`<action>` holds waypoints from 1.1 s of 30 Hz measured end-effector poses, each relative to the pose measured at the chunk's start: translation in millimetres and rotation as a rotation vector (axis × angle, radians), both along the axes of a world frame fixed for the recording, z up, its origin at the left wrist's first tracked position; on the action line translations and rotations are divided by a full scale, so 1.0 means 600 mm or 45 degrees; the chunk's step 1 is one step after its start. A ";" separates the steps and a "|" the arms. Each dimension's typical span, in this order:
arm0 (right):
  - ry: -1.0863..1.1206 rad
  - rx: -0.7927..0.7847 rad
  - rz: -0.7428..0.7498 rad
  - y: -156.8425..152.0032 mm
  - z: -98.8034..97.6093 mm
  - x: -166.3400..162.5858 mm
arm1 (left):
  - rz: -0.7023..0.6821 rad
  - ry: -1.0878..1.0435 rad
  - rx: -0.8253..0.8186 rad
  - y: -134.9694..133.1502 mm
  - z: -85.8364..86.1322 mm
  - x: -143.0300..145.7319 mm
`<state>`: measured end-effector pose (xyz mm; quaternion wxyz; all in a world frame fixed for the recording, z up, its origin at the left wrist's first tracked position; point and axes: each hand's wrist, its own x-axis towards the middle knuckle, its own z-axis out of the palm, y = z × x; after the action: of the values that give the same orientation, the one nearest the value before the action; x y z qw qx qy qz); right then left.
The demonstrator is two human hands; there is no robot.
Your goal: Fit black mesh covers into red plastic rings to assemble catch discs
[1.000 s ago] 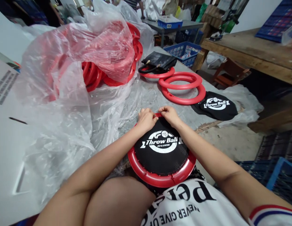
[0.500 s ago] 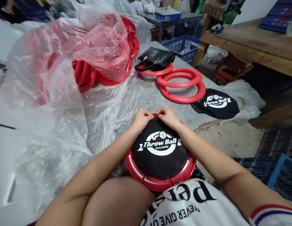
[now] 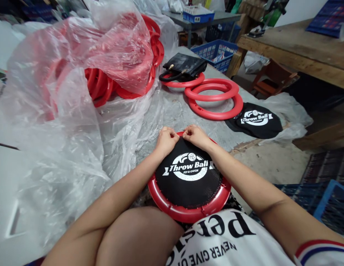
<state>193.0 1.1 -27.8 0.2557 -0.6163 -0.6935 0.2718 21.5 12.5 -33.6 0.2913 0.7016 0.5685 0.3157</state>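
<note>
A round black mesh net printed "Throw Ball" lies across a red plastic ring, which rests against my lap and the table edge. At the ring's far side my left hand is closed, pinching the net's edge between thumb and fingers. Close beside it, my right hand pinches the same edge, its fingers curled. The exact spot under the fingertips is hidden. Along the near side, the net's edge meets the ring's inner rim.
Ahead lie loose red rings, a black handbag on another ring, and a stack of black printed nets at the right. Clear plastic sheeting covers many red rings on the left. A blue crate stands beyond the table.
Both hands stay pinched at the far edge, with my fingers shifting only slightly. The whole view has moved a little; the net and ring look otherwise the same.
</note>
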 end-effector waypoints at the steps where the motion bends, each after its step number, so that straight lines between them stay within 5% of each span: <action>1: -0.009 -0.005 -0.009 -0.001 0.002 -0.001 | -0.002 -0.005 0.003 0.000 0.000 0.000; 33: -0.180 -0.044 -0.174 -0.008 0.018 -0.015 | 0.066 0.074 0.060 -0.004 0.004 0.004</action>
<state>183.8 -3.7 -17.0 0.2133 -0.6840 -0.6616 0.2213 23.9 10.3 -31.1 0.2497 0.7022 0.5870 0.3161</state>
